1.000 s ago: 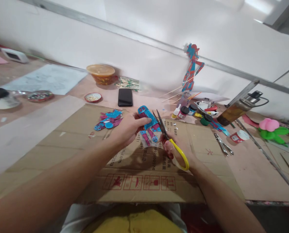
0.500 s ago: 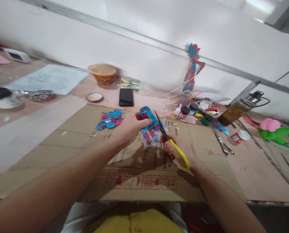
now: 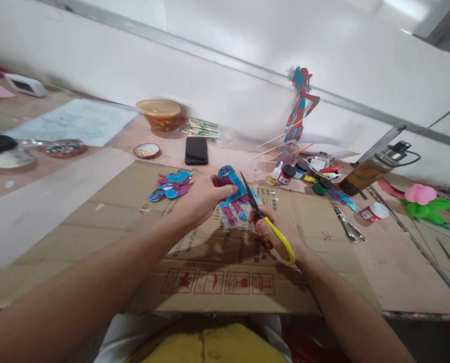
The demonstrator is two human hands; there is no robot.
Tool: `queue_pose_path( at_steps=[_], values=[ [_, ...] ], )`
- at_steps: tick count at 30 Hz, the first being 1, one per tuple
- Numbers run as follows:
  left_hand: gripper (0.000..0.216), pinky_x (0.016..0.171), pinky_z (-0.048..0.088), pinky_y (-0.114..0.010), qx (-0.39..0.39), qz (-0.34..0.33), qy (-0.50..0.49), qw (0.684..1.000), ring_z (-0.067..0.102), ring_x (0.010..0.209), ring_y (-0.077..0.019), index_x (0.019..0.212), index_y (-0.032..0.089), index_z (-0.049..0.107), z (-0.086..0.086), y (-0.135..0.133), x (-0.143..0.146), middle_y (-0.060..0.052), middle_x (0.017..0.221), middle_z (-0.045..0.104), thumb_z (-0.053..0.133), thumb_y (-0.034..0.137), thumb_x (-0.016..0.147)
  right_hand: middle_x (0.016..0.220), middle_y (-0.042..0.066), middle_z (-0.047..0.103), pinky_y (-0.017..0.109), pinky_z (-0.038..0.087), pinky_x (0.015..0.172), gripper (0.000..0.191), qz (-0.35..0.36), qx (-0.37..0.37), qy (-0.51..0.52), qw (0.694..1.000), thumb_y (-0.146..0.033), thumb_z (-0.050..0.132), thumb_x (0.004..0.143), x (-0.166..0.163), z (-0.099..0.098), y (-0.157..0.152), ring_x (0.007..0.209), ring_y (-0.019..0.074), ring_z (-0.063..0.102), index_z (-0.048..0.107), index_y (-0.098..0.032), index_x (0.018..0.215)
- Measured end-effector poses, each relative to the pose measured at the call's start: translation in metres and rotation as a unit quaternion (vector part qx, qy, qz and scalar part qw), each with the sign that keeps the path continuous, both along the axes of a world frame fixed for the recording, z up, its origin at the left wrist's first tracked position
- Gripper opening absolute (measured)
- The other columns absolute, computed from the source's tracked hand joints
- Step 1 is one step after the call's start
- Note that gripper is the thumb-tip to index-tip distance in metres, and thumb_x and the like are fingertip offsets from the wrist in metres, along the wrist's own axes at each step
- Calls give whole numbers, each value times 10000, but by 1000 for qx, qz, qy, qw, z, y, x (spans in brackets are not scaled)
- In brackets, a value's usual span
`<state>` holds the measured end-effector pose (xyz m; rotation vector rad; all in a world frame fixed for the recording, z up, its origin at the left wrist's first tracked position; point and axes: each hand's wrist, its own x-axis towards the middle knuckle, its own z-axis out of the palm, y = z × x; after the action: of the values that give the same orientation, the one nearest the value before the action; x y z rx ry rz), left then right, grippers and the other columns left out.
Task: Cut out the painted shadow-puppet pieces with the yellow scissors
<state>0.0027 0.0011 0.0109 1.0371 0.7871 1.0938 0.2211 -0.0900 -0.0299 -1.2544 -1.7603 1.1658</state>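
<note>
My left hand (image 3: 206, 197) pinches a blue and purple painted cutout (image 3: 235, 182) between thumb and fingers, over the cardboard. In my right hand (image 3: 275, 229) is a pair of scissors with yellow handles (image 3: 281, 239). Their dark blades point up and lie close against the right edge of the cutout; whether they touch it I cannot tell. Under the cutout shows a sheet with more purple and blue painted parts (image 3: 230, 214), partly covered by the hands. A small pile of cut painted pieces (image 3: 172, 185) lies left of my left hand.
Flat cardboard (image 3: 217, 297) covers the table's front. Behind it lie a phone (image 3: 196, 150), a lidded bowl (image 3: 158, 115) and a small dish (image 3: 146, 150). To the right are paint jars (image 3: 287, 174), pliers (image 3: 348, 224) and a bottle (image 3: 374, 169). A painted figure (image 3: 301, 103) leans against the wall.
Hardly anything differs. The cutout in my left hand has shifted very slightly to the right; the scissors stay in nearly the same place.
</note>
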Motion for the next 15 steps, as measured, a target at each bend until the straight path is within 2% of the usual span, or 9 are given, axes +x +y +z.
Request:
queue_pose_path(
  at_steps=[9, 15],
  values=[
    [198, 760, 561, -307, -11, 0, 1, 1000, 658, 696, -166, 639, 204, 761, 0, 0, 0, -12, 727, 775, 921, 231, 526, 687, -44, 426, 293, 430, 599, 738, -12, -4, -1, 1000, -935, 538, 1029, 0, 0, -2, 643, 181, 458, 711, -235, 1184],
    [216, 748, 547, -295, -24, -4, -11, 1000, 656, 691, -156, 637, 190, 768, 2, -1, 0, -13, 726, 771, 935, 234, 509, 680, -47, 419, 277, 382, 548, 720, -15, 2, -2, 1000, -929, 525, 1041, -1, 0, -4, 602, 162, 405, 699, -235, 1122]
  ],
)
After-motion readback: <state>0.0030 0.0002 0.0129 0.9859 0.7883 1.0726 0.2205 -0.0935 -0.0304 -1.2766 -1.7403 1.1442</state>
